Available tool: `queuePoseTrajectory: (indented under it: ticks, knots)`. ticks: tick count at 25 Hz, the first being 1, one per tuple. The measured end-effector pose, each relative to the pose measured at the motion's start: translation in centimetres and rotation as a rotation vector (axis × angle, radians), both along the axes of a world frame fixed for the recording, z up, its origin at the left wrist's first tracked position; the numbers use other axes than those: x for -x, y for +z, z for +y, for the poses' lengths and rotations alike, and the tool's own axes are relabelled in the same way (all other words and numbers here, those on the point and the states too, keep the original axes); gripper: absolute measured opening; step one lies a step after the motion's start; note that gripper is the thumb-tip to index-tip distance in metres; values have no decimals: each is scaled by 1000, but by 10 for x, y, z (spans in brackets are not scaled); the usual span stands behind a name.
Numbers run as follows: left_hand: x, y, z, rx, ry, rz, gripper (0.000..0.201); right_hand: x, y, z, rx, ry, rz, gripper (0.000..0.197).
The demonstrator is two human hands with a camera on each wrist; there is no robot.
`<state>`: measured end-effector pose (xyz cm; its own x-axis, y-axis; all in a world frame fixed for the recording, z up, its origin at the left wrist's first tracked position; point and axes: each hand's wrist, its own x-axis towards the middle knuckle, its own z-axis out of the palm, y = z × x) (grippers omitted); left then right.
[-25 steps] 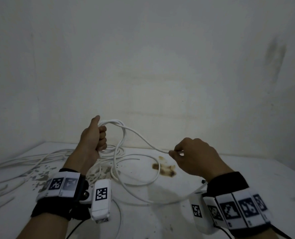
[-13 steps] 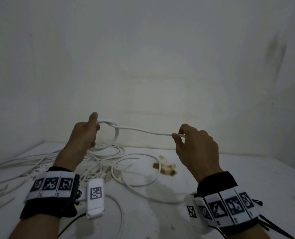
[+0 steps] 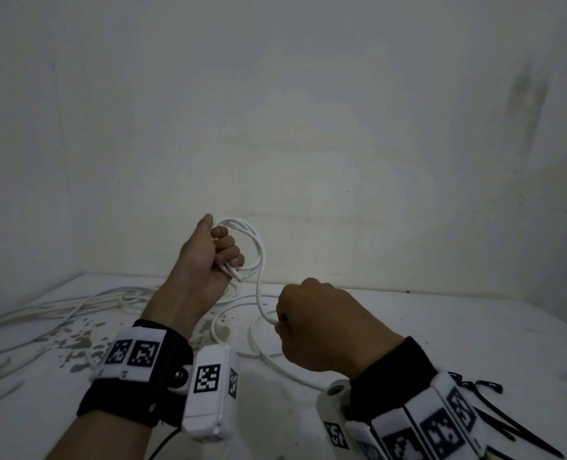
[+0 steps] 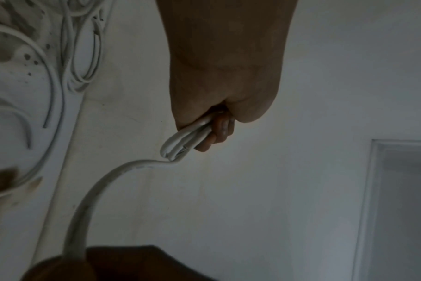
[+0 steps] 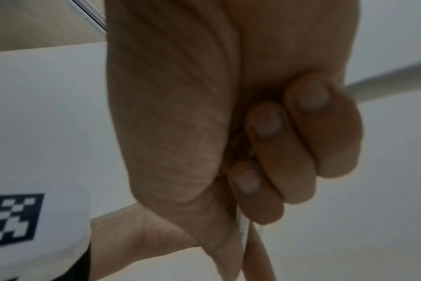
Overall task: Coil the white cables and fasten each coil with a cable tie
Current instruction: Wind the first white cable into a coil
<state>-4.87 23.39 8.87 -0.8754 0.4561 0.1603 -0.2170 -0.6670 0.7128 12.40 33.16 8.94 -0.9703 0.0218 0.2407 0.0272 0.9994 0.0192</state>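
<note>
My left hand (image 3: pixel 217 252) is raised above the table and grips a small coil of white cable (image 3: pixel 253 247), with several loops bunched in its fist. The left wrist view shows those loops (image 4: pixel 180 141) sticking out between palm and curled fingers. From the coil the cable drops to my right hand (image 3: pixel 303 313), lower and to the right, whose curled fingers pinch the strand (image 5: pixel 244 226). The rest of this cable trails onto the table (image 3: pixel 474 343) below my right wrist.
More loose white cables (image 3: pixel 76 303) lie spread over the left part of the white table, among flecks of peeled paint (image 3: pixel 76 336). Black cable ties (image 3: pixel 494 406) lie at the right edge near my right wrist. A wall stands close behind.
My right hand has dropped from level with the left to near the table, closer to the left hand. Another loop has been gathered into the left hand's coil.
</note>
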Motion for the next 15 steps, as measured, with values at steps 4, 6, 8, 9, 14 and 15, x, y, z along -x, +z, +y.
queuePoseTrajectory:
  ticks: [4, 6, 8, 9, 14, 15]
  knots:
    - [-10, 0, 7, 25, -1, 5, 44, 4, 0, -1, 47, 72, 15, 24]
    - [-19, 0, 12, 76, -13, 33, 45, 8, -1, -2, 91, 138, 54, 30]
    - [-28, 0, 15, 177, -42, 92, 44, 11, 0, 1, 127, 194, 124, 33]
    - [-34, -1, 16, 261, -57, 143, 43, 12, 1, 4, 145, 214, 162, 31]
    - [-47, -8, 21, 676, -90, 417, 43, 14, 3, 22, 247, 193, 270, 22]
    - [-47, -9, 21, 693, -95, 435, 43, 14, 3, 24, 262, 176, 288, 22]
